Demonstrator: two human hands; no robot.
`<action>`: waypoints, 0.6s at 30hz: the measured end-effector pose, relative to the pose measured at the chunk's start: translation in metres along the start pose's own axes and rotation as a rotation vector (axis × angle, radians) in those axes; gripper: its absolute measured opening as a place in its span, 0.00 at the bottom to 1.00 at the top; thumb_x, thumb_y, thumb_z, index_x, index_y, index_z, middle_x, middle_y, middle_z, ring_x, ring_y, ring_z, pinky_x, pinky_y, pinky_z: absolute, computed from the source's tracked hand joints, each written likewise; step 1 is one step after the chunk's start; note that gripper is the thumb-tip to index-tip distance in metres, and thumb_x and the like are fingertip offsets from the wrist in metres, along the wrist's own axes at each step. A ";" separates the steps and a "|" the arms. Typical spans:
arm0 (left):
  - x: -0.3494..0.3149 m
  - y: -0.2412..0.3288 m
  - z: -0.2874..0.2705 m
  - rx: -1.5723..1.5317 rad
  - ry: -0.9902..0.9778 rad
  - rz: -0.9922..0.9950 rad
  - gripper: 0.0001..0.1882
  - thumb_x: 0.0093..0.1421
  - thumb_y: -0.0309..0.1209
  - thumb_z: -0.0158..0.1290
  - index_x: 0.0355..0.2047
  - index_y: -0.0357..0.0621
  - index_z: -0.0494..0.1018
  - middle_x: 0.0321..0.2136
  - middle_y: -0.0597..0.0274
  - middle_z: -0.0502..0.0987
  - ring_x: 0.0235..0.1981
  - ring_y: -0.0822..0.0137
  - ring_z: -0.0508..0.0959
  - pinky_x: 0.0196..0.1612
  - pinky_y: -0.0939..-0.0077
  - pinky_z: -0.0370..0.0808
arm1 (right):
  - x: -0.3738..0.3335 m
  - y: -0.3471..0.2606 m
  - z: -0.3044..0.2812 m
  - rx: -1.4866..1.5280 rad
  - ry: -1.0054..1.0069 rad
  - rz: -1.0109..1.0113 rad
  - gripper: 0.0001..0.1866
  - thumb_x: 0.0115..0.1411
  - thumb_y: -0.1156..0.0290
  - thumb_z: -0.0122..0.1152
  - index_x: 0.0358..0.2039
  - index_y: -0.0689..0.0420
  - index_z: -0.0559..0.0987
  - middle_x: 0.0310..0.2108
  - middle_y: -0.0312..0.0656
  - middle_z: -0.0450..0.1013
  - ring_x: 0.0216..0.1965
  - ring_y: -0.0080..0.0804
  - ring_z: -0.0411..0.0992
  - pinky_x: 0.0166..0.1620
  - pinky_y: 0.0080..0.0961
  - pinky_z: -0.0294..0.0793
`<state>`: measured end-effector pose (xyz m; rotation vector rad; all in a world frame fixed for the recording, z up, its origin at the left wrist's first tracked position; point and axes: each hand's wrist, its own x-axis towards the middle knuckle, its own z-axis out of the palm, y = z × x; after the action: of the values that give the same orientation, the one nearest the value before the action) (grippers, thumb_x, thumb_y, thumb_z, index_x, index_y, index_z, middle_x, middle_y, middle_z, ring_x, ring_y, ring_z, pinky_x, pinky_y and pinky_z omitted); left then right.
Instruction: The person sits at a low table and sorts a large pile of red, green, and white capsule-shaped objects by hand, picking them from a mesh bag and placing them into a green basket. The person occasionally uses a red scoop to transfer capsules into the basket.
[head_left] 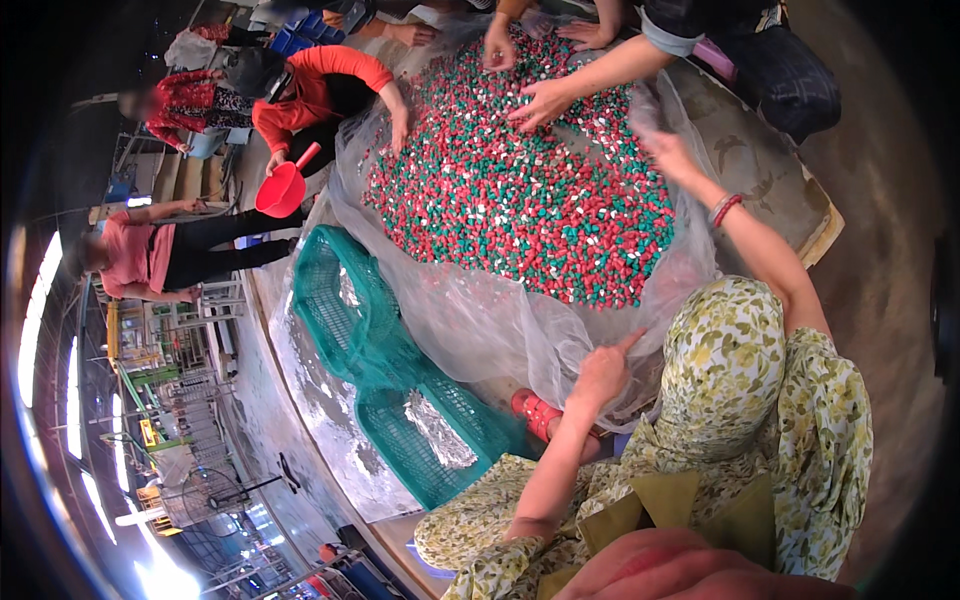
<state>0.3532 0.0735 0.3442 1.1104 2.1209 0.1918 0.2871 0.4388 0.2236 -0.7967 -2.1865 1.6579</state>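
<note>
A broad heap of small red, green and white pieces (520, 200), too small to tell their kind, lies on a sheer whitish net sheet (480, 310). My left hand (600, 375) is over the sheet's near edge, its index finger stretched toward the heap and the other fingers partly curled. No thing shows in it. My right hand (668, 155), blurred by motion, reaches to the heap's right edge with its fingers apart and seemingly nothing in them. A red bracelet (728, 208) circles that wrist.
Two green plastic baskets (430, 440) stand left of the sheet, partly draped in green netting. Co-workers' hands (545, 103) work at the heap's far side. A person in orange (340, 70) holds a red scoop (281, 190). A fan (210, 500) stands farther left.
</note>
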 end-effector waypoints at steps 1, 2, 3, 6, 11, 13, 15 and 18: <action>0.003 -0.010 0.001 -0.031 0.038 0.019 0.32 0.48 0.22 0.45 0.57 0.59 0.62 0.25 0.40 0.76 0.30 0.43 0.77 0.35 0.51 0.73 | -0.019 -0.027 0.020 -0.091 -0.003 -0.372 0.19 0.62 0.70 0.46 0.54 0.52 0.70 0.43 0.43 0.75 0.41 0.30 0.73 0.46 0.28 0.70; 0.002 -0.015 0.002 -0.056 0.083 0.037 0.31 0.48 0.22 0.44 0.55 0.59 0.65 0.26 0.39 0.76 0.31 0.43 0.77 0.36 0.52 0.73 | -0.029 -0.043 0.036 -0.147 -0.126 -0.431 0.20 0.61 0.70 0.46 0.55 0.54 0.68 0.47 0.46 0.72 0.47 0.34 0.71 0.51 0.30 0.65; 0.002 -0.017 0.001 -0.107 0.142 0.026 0.29 0.48 0.22 0.44 0.52 0.57 0.67 0.27 0.40 0.76 0.32 0.44 0.77 0.36 0.52 0.73 | -0.037 -0.058 0.040 -0.297 -0.237 -0.276 0.20 0.60 0.71 0.46 0.55 0.55 0.68 0.42 0.48 0.74 0.45 0.34 0.72 0.48 0.30 0.67; -0.007 -0.030 -0.008 -0.267 0.337 -0.089 0.24 0.47 0.21 0.44 0.46 0.53 0.72 0.29 0.43 0.76 0.34 0.45 0.77 0.38 0.54 0.72 | -0.065 -0.108 0.051 -0.192 -0.475 -0.231 0.20 0.59 0.72 0.47 0.52 0.57 0.70 0.33 0.50 0.76 0.37 0.37 0.75 0.41 0.30 0.71; -0.021 -0.046 -0.010 -0.485 0.636 -0.108 0.17 0.45 0.19 0.44 0.35 0.46 0.76 0.31 0.47 0.76 0.35 0.48 0.76 0.41 0.62 0.72 | -0.088 -0.090 0.046 -0.254 -0.534 -0.146 0.17 0.55 0.74 0.49 0.46 0.59 0.74 0.27 0.50 0.75 0.27 0.37 0.75 0.33 0.32 0.73; -0.030 -0.060 -0.007 -0.742 0.764 -0.084 0.15 0.43 0.17 0.44 0.28 0.41 0.76 0.27 0.55 0.75 0.29 0.58 0.75 0.37 0.71 0.70 | -0.091 -0.076 0.040 -0.373 -0.350 -0.239 0.19 0.51 0.77 0.51 0.45 0.54 0.76 0.32 0.52 0.74 0.35 0.42 0.74 0.39 0.34 0.71; -0.028 -0.076 -0.009 -1.050 0.815 0.005 0.13 0.42 0.16 0.44 0.27 0.39 0.76 0.24 0.62 0.75 0.25 0.65 0.73 0.35 0.75 0.69 | -0.104 -0.044 -0.001 -0.553 -0.187 -0.268 0.22 0.49 0.77 0.53 0.46 0.51 0.76 0.35 0.52 0.72 0.40 0.47 0.70 0.45 0.35 0.68; -0.033 -0.086 -0.028 -1.555 0.902 -0.108 0.09 0.49 0.16 0.44 0.25 0.38 0.74 0.22 0.69 0.73 0.24 0.76 0.70 0.31 0.83 0.66 | -0.124 -0.015 -0.022 -0.800 -0.076 -0.202 0.26 0.47 0.75 0.56 0.50 0.49 0.73 0.40 0.52 0.70 0.44 0.52 0.67 0.50 0.36 0.65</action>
<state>0.2906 0.0002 0.3450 -0.1254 1.7458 2.1156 0.3949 0.3817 0.2572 -0.6460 -2.8886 0.6927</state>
